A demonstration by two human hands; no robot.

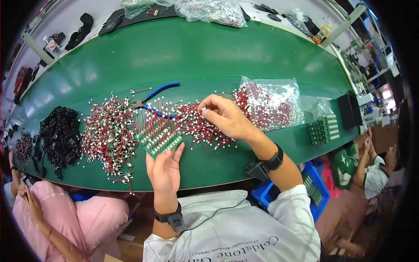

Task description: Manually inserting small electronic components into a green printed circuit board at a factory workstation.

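Observation:
My left hand (pixel 165 172) grips the near edge of a green circuit board panel (pixel 159 143), tilted above the table. Rows of short red wires with white connectors stand up from the panel. To the right, my right hand (pixel 224 115) is closed in a pinch, thumb against forefinger; a tiny pale spot shows at the tips, too small to name. Below and beside it spreads a heap of red wires with white connectors (pixel 207 136). Cutting pliers with blue handles (pixel 161 90) lie just beyond the panel, partly hidden by wires.
Left of the panel lies a big pile of wired small boards (pixel 107 137), then a black parts heap (pixel 59 137). A clear bag (pixel 279 105) of wires, stacked green boards (pixel 324 130) and a black box (pixel 349 112) stand right. A blue crate (pixel 321 185) sits below. People sit both sides.

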